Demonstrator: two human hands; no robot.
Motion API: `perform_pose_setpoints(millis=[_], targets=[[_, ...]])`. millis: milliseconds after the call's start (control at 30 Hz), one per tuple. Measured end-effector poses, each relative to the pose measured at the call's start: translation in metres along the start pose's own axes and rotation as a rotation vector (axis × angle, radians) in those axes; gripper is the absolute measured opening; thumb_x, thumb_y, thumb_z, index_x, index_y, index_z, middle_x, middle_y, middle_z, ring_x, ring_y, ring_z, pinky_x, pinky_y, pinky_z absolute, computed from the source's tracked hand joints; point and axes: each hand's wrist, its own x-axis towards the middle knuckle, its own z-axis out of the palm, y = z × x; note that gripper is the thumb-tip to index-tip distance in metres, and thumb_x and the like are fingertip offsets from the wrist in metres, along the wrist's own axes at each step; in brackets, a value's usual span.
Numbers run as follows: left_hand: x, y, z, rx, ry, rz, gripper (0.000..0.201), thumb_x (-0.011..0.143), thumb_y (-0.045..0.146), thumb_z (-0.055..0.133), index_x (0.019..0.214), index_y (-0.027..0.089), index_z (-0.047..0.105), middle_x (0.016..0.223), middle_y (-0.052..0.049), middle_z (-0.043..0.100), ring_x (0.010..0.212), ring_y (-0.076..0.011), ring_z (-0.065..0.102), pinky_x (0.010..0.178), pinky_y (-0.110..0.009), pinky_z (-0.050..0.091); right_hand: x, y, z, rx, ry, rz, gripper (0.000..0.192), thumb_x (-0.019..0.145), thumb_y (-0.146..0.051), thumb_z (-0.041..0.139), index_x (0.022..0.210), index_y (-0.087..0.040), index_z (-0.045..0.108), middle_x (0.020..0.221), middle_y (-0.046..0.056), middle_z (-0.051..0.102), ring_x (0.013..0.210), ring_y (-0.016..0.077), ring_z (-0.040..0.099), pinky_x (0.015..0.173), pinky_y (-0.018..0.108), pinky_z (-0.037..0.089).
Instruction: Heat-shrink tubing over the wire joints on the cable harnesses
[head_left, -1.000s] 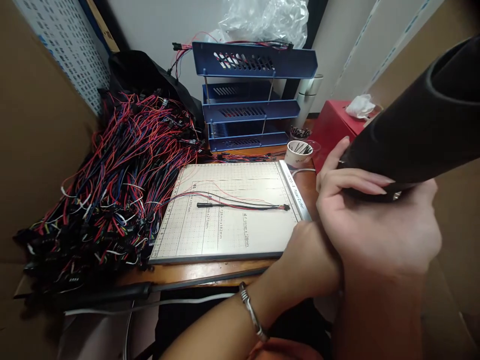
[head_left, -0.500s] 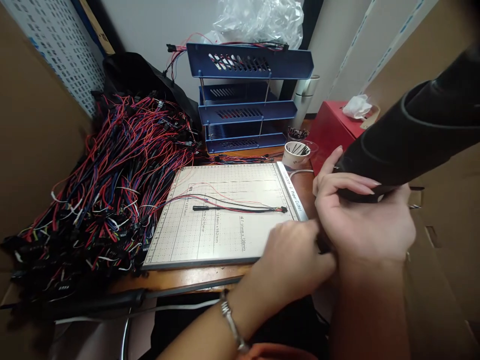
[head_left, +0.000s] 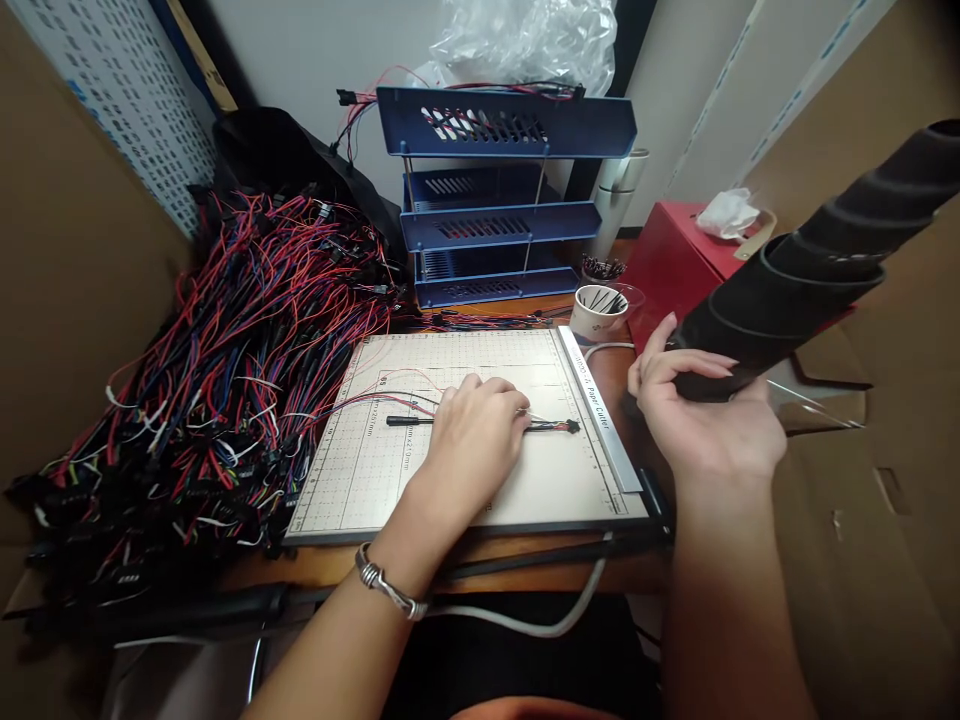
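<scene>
My left hand (head_left: 480, 430), with a metal bracelet on its wrist, rests on the cutting board with fingers curled down over a wire harness (head_left: 553, 425). One black plug of the harness shows to the right of the hand, and a thin black connector (head_left: 403, 421) sticks out to the left. The fingertips are partly hidden. Palm up at the right, my right hand (head_left: 712, 420) is closed round the lower end of a black tube of stepped, nested sections (head_left: 787, 285), which tilts up to the right. Beneath my left hand lies the gridded paper cutter (head_left: 427, 490).
A large heap of red, blue and black wire harnesses (head_left: 262, 330) covers the left side. Behind the board stand a blue tiered rack (head_left: 502, 230), a paper cup (head_left: 598, 318) of thin black pieces and a red box (head_left: 667, 250). Cardboard (head_left: 892, 560) lines the right.
My left hand has moved left from beside my right wrist onto the wire harness. The black tube has tilted and dropped somewhat at its far end, still in my right hand.
</scene>
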Motion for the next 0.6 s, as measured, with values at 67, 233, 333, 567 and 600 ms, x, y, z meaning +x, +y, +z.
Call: perform_pose_setpoints(millis=[67,233,333,567,600], targets=[[0.002,0.000,0.002,-0.010,-0.010,-0.002,0.021,0.103,0.023,0.061,0.103,0.020,0.081,0.117,-0.006,0.078,0.106,-0.0298,0.064,0.091,-0.045,0.051,0.002,-0.001,-0.002,0.015,0.011,0.034,0.062,0.100,-0.039,0.067,0.151,-0.014,0.042,0.132,0.019,0.059,0.057,0.0099,0.056,0.035,0.023,0.047],[-0.005,-0.005,0.001,-0.058,0.015,0.003,0.016,0.102,0.020,0.063,0.096,0.020,0.078,0.111,-0.006,0.078,0.104,-0.0273,0.066,0.092,-0.043,0.049,0.002,-0.005,-0.005,0.008,0.026,0.097,0.062,0.104,-0.034,0.058,0.159,-0.022,0.032,0.131,0.018,0.061,0.063,0.0148,0.061,0.040,0.025,0.047],[-0.021,-0.010,-0.002,-0.132,0.105,0.028,0.014,0.102,0.017,0.061,0.097,0.020,0.074,0.105,-0.004,0.077,0.099,-0.0239,0.068,0.089,-0.040,0.048,0.001,-0.007,-0.008,-0.037,-0.003,0.113,0.056,0.108,-0.047,0.048,0.156,-0.019,0.037,0.124,0.019,0.064,0.065,0.0168,0.062,0.043,0.027,0.049],[-0.060,-0.019,-0.009,-0.440,0.417,0.160,0.012,0.101,0.011,0.063,0.096,0.020,0.070,0.095,0.000,0.074,0.090,-0.0145,0.067,0.085,-0.027,0.049,-0.042,0.007,-0.043,-1.375,-0.359,0.069,0.088,0.075,-0.089,0.068,0.120,-0.014,0.067,0.067,0.002,0.059,0.048,0.0133,0.045,0.042,0.023,0.036],[-0.063,-0.019,-0.009,-0.451,0.450,0.170,0.013,0.101,0.009,0.063,0.097,0.020,0.069,0.095,0.000,0.074,0.091,-0.0136,0.067,0.086,-0.025,0.050,-0.052,0.010,-0.048,-1.625,-0.424,0.034,0.073,0.078,-0.078,0.077,0.119,-0.017,0.068,0.066,0.000,0.058,0.052,0.0128,0.046,0.046,0.022,0.037]])
